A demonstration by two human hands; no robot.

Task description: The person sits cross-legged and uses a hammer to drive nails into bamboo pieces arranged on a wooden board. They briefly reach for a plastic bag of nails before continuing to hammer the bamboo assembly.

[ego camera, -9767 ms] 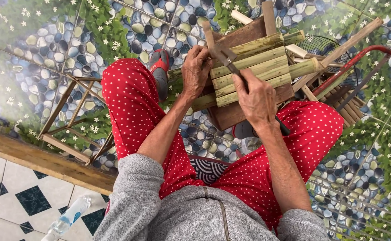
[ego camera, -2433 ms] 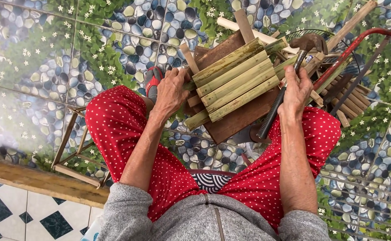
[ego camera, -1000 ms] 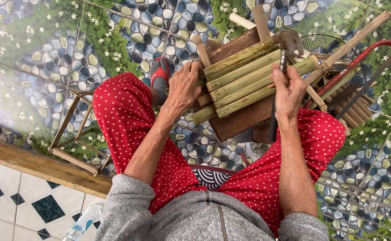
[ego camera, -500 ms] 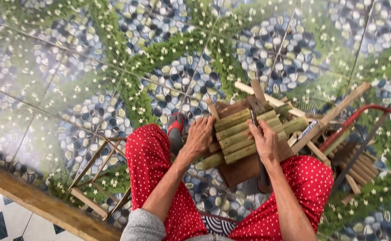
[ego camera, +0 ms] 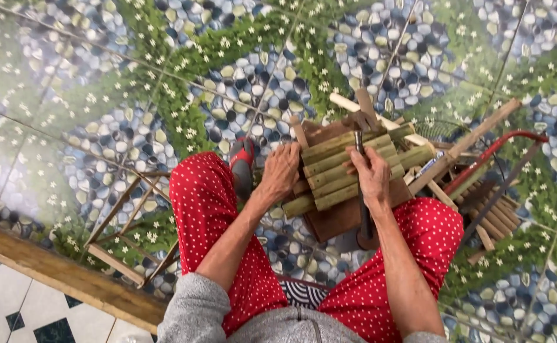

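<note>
Two bare hands at one workpiece. Leftmost, a pale wooden stick frame (ego camera: pixel 129 238) lies on the pebble-patterned tile floor (ego camera: pixel 69 95). Left hand (ego camera: pixel 280 171) presses flat, fingers spread, on the near end of a rack of green-brown bamboo slats (ego camera: pixel 329 168) resting across a brown board. Right hand (ego camera: pixel 372 178) is closed round a dark metal blade (ego camera: pixel 361 184) laid across the slats. Judgement: steady the rack firmly, keeping left fingers clear of the blade.

I wear red trousers (ego camera: pixel 215 209) dotted all over with small white spots. My grey top has sleeves (ego camera: pixel 193 308) pushed up past the elbows, forearms bare. At about eleven o'clock from my knees, a red and grey shoe (ego camera: pixel 243 166) shows.
</note>
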